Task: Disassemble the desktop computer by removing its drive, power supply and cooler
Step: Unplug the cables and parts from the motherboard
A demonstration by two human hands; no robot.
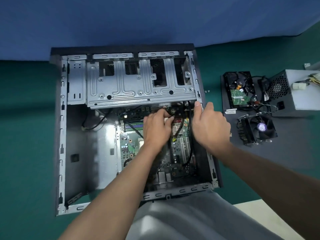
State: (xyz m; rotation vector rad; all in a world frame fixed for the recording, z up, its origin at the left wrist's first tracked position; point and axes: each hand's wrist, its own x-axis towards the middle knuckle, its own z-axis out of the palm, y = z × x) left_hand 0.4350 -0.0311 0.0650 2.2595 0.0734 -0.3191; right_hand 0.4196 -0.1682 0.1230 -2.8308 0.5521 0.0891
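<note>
Green tabletop [26, 135] runs beneath a blue cloth backdrop [155, 18], and on it lies the open grey sheet-metal desktop case [58, 118], my landmark. Inside the case, over the green motherboard [128, 146], my left hand [155, 129] has its fingers curled narrowly on what looks like a small cable plug [172, 113] at the board's far edge, though I cannot make the plug out clearly. My right hand [209, 125] grips the case's right rim, thumb on top, bracing it. Right of the case, well apart from it, sit the black hard drive with its green circuit board [239, 89], the black finned cooler with its fan [258, 130] nearer me, and the pale grey boxy power supply [297, 90] farthest out. All three task parts appear already out, so I judge this step is freeing leftover cabling; the next move calls for a straight, gentle pull while the brace holds.
</note>
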